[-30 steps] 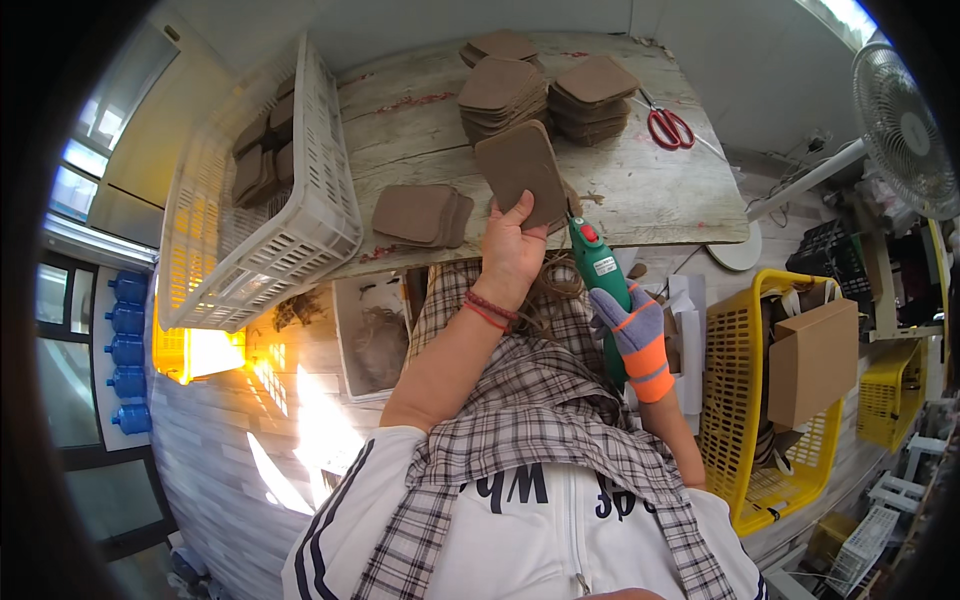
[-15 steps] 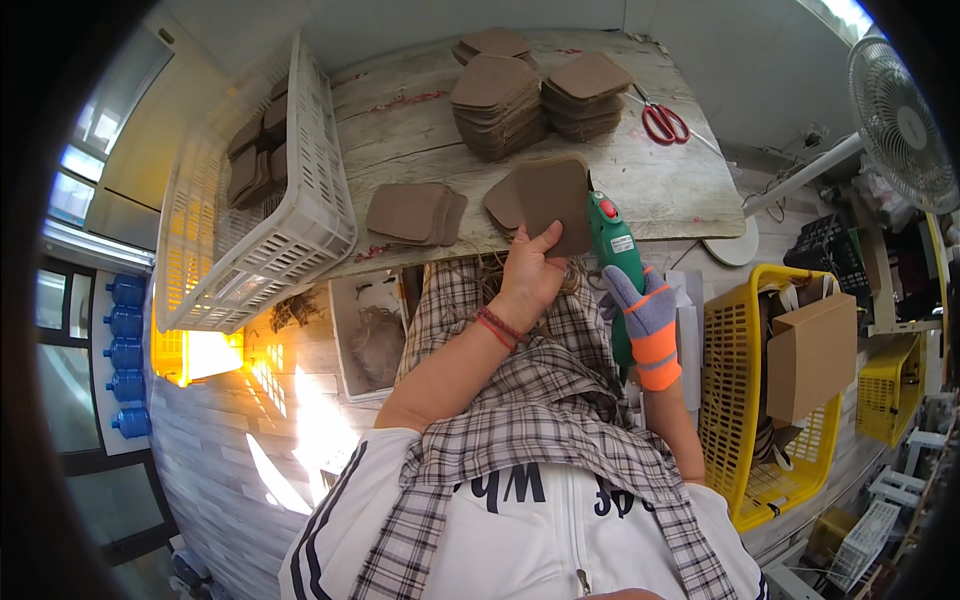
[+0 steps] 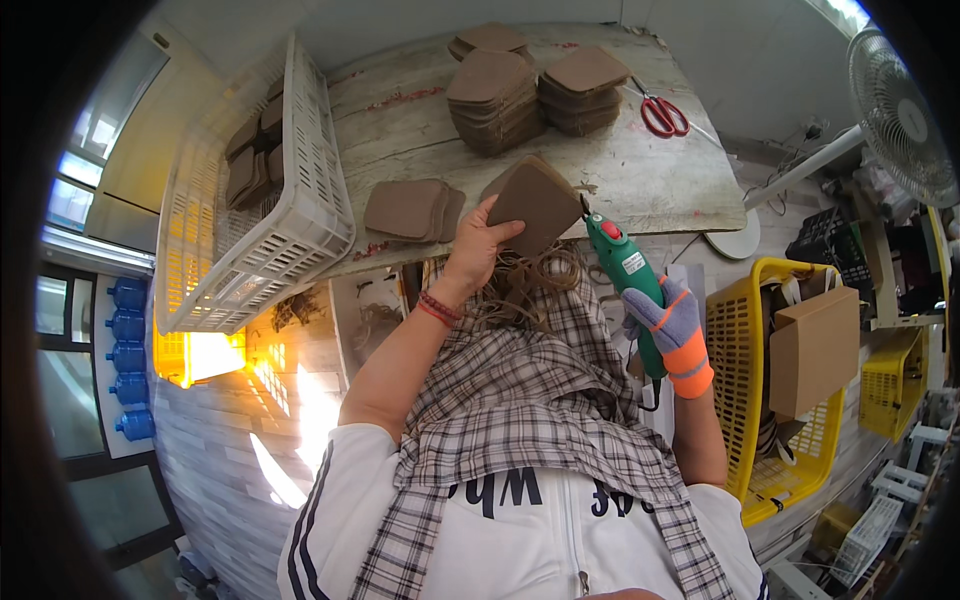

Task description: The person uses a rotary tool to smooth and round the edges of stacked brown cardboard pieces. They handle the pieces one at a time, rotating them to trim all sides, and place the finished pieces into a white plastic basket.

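My bare left hand [image 3: 483, 240] pinches a brown rounded-square piece [image 3: 537, 208] at its left edge, thumb on top. In my gloved right hand [image 3: 664, 318] is a green handheld power tool [image 3: 628, 262] with a red button. The tool's dark tip meets, or nearly meets, the piece's right corner; exact contact is hard to tell. Thin brown trimmings [image 3: 530, 285] lie in my lap below the piece. To the left on the table, a small fanned pile of brown pieces [image 3: 408, 209] lies flat. Taller stacks of the same pieces [image 3: 492, 100] stand farther back.
A white plastic crate [image 3: 310, 215] with brown pieces inside stands at the table's left. Red-handled scissors [image 3: 664, 117] lie at the back right of the wooden table [image 3: 390, 130]. A yellow basket [image 3: 735, 390] holding a cardboard box [image 3: 815, 350] is on my right, and a fan [image 3: 900, 105] stands beyond.
My left hand has moved left and turned the brown piece, so a corner points at the tool. My right hand and the tool have shifted slightly right and nearer to me.
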`<action>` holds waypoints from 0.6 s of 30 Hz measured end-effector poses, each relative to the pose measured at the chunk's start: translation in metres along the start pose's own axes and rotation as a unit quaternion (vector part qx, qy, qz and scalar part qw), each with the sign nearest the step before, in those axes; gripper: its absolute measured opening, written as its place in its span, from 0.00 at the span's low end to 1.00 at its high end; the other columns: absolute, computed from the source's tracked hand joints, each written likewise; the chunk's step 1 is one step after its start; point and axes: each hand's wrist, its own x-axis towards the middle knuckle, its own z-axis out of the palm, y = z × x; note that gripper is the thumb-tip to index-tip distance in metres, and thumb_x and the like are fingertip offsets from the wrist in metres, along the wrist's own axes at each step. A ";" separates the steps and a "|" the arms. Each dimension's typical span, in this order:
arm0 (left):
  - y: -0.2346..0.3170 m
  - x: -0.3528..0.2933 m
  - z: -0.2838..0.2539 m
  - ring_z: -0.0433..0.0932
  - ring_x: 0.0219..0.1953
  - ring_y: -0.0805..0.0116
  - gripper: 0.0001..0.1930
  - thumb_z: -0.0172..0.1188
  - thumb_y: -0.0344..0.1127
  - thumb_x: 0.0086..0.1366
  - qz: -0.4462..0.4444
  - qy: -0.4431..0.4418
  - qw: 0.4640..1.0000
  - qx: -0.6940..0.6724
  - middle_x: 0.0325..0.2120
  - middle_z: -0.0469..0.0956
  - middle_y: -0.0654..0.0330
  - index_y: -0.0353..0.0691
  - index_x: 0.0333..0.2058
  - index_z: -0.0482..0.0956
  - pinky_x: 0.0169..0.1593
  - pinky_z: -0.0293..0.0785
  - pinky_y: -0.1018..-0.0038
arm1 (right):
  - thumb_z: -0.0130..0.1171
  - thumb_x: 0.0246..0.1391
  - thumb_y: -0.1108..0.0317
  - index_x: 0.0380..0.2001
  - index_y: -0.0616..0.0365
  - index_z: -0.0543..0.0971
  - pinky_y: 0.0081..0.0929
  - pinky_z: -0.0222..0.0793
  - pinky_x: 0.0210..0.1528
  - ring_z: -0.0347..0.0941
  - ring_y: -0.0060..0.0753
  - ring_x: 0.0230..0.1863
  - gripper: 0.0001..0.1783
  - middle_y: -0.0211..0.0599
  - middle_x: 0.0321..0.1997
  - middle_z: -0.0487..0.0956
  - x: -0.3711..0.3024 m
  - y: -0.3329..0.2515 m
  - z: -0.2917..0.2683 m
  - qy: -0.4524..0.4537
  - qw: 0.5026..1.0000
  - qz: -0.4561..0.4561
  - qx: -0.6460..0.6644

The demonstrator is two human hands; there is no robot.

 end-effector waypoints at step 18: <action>0.009 -0.024 -0.020 0.76 0.40 0.75 0.21 0.57 0.20 0.55 -0.151 -0.049 0.978 0.137 0.40 0.78 0.62 0.34 0.50 0.72 0.45 0.74 0.77 | 0.67 0.46 0.57 0.41 0.64 0.76 0.16 0.64 0.22 0.69 0.14 0.19 0.24 0.30 0.20 0.76 0.002 0.031 0.014 0.004 0.995 -0.026 -0.098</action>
